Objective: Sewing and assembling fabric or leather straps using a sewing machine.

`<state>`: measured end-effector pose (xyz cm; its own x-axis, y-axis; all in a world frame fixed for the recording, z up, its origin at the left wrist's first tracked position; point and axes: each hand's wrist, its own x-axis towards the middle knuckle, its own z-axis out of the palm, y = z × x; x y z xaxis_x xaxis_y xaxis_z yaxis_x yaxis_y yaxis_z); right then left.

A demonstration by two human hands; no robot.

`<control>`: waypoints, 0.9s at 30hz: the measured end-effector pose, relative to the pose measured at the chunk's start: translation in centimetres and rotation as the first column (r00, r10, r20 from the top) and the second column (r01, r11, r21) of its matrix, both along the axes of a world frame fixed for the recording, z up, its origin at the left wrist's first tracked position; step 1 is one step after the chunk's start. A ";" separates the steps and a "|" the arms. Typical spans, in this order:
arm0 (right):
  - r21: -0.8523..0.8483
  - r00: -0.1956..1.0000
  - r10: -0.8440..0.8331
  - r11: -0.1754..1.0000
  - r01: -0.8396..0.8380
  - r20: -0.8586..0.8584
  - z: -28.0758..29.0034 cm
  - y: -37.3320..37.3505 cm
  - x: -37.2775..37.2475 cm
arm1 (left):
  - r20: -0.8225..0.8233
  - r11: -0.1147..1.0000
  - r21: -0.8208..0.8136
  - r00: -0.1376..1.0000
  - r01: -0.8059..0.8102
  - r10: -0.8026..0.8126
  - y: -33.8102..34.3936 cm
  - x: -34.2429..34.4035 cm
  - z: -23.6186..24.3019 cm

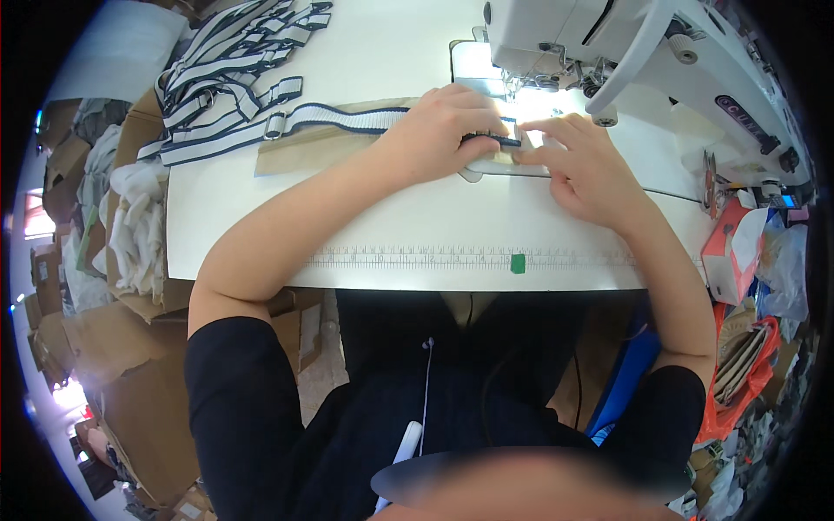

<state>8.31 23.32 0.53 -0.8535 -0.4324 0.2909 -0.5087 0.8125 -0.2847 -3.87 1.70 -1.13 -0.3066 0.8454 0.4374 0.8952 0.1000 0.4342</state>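
A white strap with dark navy edges runs across the table to the sewing machine. My left hand is closed on the strap close to its end, thumb below and fingers over the top. The strap's end sticks out past these fingertips, in front of the lit needle area. To its right, my right hand has its fingers apart, with the tips at or beside that end; whether they touch it I cannot tell. A metal buckle sits on the strap farther left. Brown paper lies under the strap.
A pile of similar straps lies at the table's far left. Along the near edge runs a printed ruler with a green mark. Cardboard boxes stand left of the table; a pink-red tissue box is at the right.
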 end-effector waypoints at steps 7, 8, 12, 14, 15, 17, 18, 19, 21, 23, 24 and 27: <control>-0.110 0.997 -0.068 0.992 0.065 -0.022 -1.9 0.6 -1.1 | -0.028 0.997 0.068 0.999 -0.020 0.022 0.6 -1.2 -0.5; -0.111 0.997 -0.075 0.991 0.073 -0.011 -1.6 0.6 -1.0 | -0.021 0.998 0.065 1.000 -0.021 0.023 0.7 -1.3 -0.5; -0.130 0.995 -0.099 0.987 0.098 -0.004 -1.8 0.9 -1.4 | -0.071 0.998 0.056 0.997 -0.020 0.024 1.4 -2.1 -0.8; -0.122 0.995 -0.099 0.988 0.098 -0.002 -1.7 1.0 -1.5 | -0.063 0.998 0.043 0.997 -0.035 0.038 1.6 -2.2 -0.6; -0.115 0.996 -0.093 0.989 0.092 -0.008 -1.6 1.1 -1.4 | -0.072 0.998 0.043 0.997 -0.038 0.041 1.6 -2.3 -0.7; -0.112 0.996 -0.087 0.990 0.084 -0.027 -1.7 1.0 -1.4 | -0.059 0.998 0.043 0.997 -0.039 0.041 1.6 -2.5 -0.8; -0.112 0.996 -0.079 0.991 0.073 -0.052 -1.7 0.9 -1.4 | -0.053 0.998 0.041 0.998 -0.042 0.044 1.5 -2.7 -0.8; -0.109 0.996 -0.075 0.992 0.070 -0.046 -1.7 0.8 -1.5 | -0.043 0.999 0.015 0.998 -0.034 0.034 1.3 -2.8 -0.6; -0.111 0.996 -0.075 0.991 0.069 -0.056 -1.6 0.4 -1.6 | -0.030 1.000 0.005 0.999 -0.025 0.026 1.1 -2.8 -0.3; -0.102 0.997 -0.070 0.993 0.066 -0.039 -1.5 0.4 -1.5 | -0.015 0.999 -0.004 0.999 -0.037 0.037 0.9 -2.7 -0.2; -0.097 0.996 -0.080 0.992 0.077 -0.028 -1.4 0.3 -1.6 | -0.018 1.000 -0.012 1.000 -0.024 0.024 0.9 -3.0 -0.2; -0.131 0.993 -0.113 0.986 0.107 -0.038 -1.3 0.2 -1.6 | 0.001 1.000 -0.019 1.000 -0.004 0.004 0.9 -3.1 -0.5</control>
<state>6.74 23.53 -0.76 -0.8784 -0.2933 0.3773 -0.4332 0.8221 -0.3695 -7.01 2.65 -1.63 -0.3109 0.8521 0.4210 0.8942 0.1121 0.4334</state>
